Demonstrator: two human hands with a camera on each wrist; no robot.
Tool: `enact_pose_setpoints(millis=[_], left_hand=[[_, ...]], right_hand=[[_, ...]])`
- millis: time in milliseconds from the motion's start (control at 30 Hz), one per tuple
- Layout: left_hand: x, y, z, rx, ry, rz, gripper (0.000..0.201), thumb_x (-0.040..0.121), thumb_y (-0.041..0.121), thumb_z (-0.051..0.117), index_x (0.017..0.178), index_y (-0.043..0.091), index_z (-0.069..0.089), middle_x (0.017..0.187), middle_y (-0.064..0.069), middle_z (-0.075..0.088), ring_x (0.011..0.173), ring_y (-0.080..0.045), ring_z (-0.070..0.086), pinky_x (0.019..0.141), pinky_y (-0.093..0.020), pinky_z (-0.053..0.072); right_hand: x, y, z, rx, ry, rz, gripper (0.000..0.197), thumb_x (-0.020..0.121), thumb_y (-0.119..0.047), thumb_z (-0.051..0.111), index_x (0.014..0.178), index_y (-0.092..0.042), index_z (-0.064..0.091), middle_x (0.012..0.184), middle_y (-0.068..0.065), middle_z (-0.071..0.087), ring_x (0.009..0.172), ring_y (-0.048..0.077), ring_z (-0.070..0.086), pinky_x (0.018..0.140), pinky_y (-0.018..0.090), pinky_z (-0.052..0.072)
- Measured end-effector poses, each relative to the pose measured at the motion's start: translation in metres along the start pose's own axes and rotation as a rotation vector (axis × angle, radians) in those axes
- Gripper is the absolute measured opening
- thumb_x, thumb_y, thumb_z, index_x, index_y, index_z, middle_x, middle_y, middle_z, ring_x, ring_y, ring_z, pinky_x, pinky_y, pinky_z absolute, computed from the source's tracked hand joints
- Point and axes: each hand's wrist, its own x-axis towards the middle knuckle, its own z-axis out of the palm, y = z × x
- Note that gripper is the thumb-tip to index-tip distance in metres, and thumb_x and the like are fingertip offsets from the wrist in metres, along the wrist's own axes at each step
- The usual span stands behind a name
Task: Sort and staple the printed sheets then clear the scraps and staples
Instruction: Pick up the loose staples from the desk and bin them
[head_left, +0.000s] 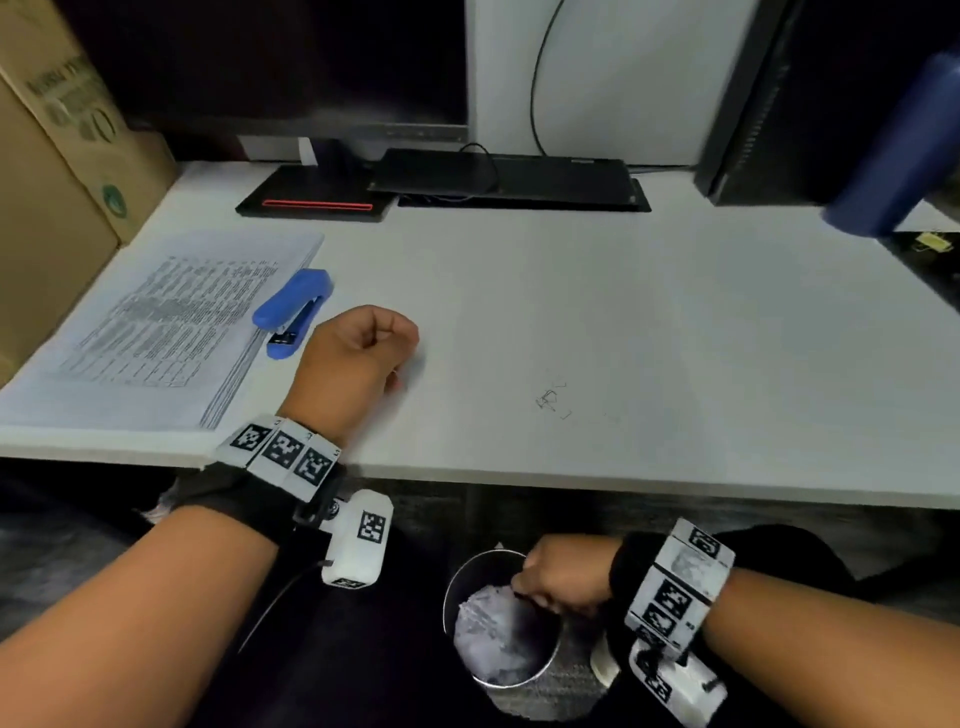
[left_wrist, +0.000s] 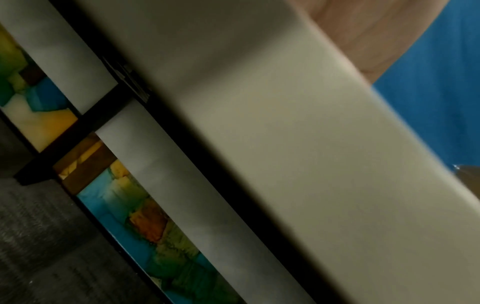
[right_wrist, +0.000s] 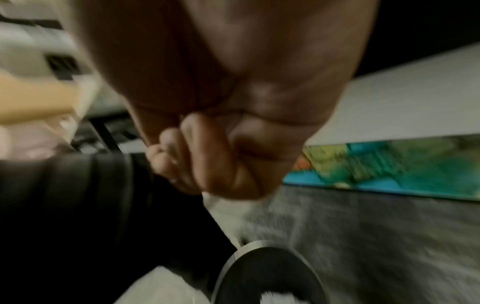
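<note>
A stack of printed sheets lies on the left of the white desk, with a blue stapler at its right edge. My left hand rests on the desk beside the stapler as a fist, with nothing visible in it. A few loose staples lie mid-desk. Below the desk edge, my right hand hovers over a round metal bin with crumpled paper inside. Its curled fingers pinch a white paper scrap.
A cardboard box stands at the desk's left end. A black keyboard and a monitor base sit along the back. A dark blue bottle and a yellow binder clip are at the far right. The floor is grey carpet.
</note>
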Motion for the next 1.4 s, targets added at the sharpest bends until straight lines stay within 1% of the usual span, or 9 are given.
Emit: enact_pose_setpoints(millis=[167,267,433,600,700,833,1067,1267,1400], left_hand=[[0.002,-0.003,0.004,0.06,0.017,-0.001,0.019,0.093,0.004,0.061,0.082,0.016,0.07,0.068,0.001,0.063,0.051,-0.007,0.054,0.051,-0.019,0.048],[0.004,-0.004,0.007,0.059,0.028,0.0,0.017,0.092,0.006,0.062,0.082,0.018,0.07,0.067,0.001,0.062,0.053,-0.009,0.054,0.055,-0.025,0.049],[0.007,-0.006,0.008,0.064,0.045,0.004,0.017,0.089,0.006,0.061,0.081,0.017,0.071,0.069,-0.001,0.061,0.06,-0.013,0.053,0.066,-0.035,0.052],[0.009,-0.009,0.01,0.106,0.018,0.024,0.017,0.089,0.007,0.063,0.079,0.018,0.069,0.064,-0.001,0.055,0.055,-0.006,0.046,0.056,-0.013,0.043],[0.009,-0.01,0.009,0.118,0.009,0.033,0.022,0.088,0.006,0.063,0.075,0.023,0.068,0.061,0.003,0.053,0.052,-0.004,0.044,0.054,-0.008,0.04],[0.01,-0.013,0.007,0.122,0.004,0.046,0.023,0.088,0.006,0.062,0.075,0.025,0.068,0.062,0.001,0.054,0.052,-0.003,0.043,0.054,-0.008,0.039],[0.009,-0.017,0.007,0.176,0.003,0.034,0.021,0.089,0.008,0.064,0.078,0.025,0.07,0.06,0.007,0.052,0.05,-0.002,0.044,0.053,-0.008,0.039],[0.008,-0.014,0.011,0.375,-0.065,0.043,0.017,0.091,0.018,0.062,0.085,0.031,0.07,0.072,0.004,0.065,0.061,-0.003,0.056,0.065,-0.021,0.047],[0.015,0.007,0.02,0.581,-0.315,0.01,0.016,0.095,0.018,0.057,0.103,0.029,0.066,0.095,0.013,0.065,0.088,-0.006,0.062,0.083,-0.026,0.05]], right_hand=[[0.094,0.017,0.029,0.024,0.037,0.151,0.056,0.099,-0.062,0.033,0.08,-0.018,0.061,0.074,0.0,0.055,0.061,0.011,0.051,0.068,0.026,0.042],[0.146,0.035,0.05,0.146,0.052,0.117,0.076,0.065,-0.099,0.025,0.07,-0.029,0.055,0.082,-0.005,0.057,0.079,0.014,0.055,0.078,0.026,0.041],[0.16,0.019,0.051,0.187,0.053,0.074,0.096,0.073,-0.096,0.024,0.14,-0.034,0.054,0.145,-0.006,0.052,0.134,0.015,0.047,0.118,0.035,0.031],[0.213,0.057,0.067,0.069,0.085,0.009,0.084,0.062,-0.099,0.04,0.122,-0.045,0.062,0.132,-0.012,0.064,0.129,0.014,0.055,0.11,0.038,0.042],[0.165,0.005,0.033,-0.012,0.02,0.102,0.044,0.087,-0.057,0.06,0.108,-0.019,0.071,0.095,-0.009,0.068,0.107,0.017,0.064,0.084,0.022,0.047],[0.139,-0.016,0.012,-0.171,0.098,0.045,0.037,0.093,-0.03,0.06,0.121,-0.005,0.063,0.123,0.01,0.063,0.109,0.026,0.06,0.1,0.03,0.045],[0.048,-0.046,0.0,-0.233,0.087,-0.179,0.023,0.095,-0.021,0.05,0.109,-0.014,0.068,0.109,0.007,0.069,0.094,0.02,0.062,0.081,0.024,0.045],[-0.039,-0.035,-0.02,0.04,-0.005,-0.291,0.02,0.096,-0.017,0.053,0.102,-0.008,0.071,0.092,-0.005,0.067,0.072,-0.011,0.056,0.068,-0.002,0.037],[-0.079,-0.009,-0.025,0.422,0.007,-0.248,0.013,0.096,-0.018,0.058,0.09,-0.022,0.07,0.099,0.003,0.072,0.092,0.014,0.07,0.089,0.028,0.056]])
